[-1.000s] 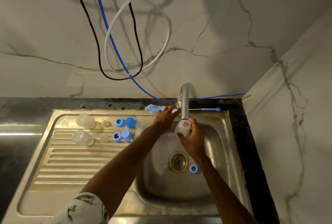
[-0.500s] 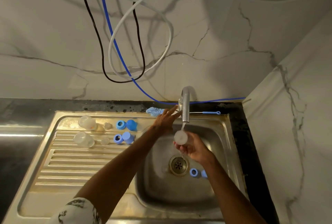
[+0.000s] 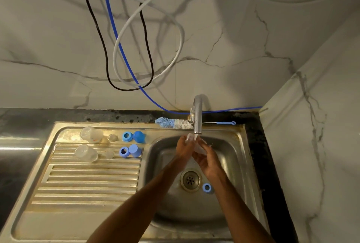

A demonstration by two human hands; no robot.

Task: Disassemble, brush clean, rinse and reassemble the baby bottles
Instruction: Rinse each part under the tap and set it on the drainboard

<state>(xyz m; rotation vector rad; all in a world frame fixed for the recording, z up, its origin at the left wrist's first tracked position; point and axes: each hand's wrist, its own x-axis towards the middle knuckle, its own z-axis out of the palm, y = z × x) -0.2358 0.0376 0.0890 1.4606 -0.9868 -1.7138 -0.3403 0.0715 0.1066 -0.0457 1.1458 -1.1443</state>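
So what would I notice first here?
The left hand and right hand hold a clear bottle under the tap, above the sink. Left of them, blue caps and rings sit on the draining board. Black, white and blue cables loop down the wall behind.

Clear bottle (image 3: 201, 146) blurred; brush (image 3: 171, 123) middle hidden behind tap (image 3: 198, 118).

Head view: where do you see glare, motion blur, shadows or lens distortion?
In the head view, glare streaks the counter at left; the clear bottle under the faucet is blurred; cables cast soft shadows on the marble wall; the wide lens splays the sink's sides.
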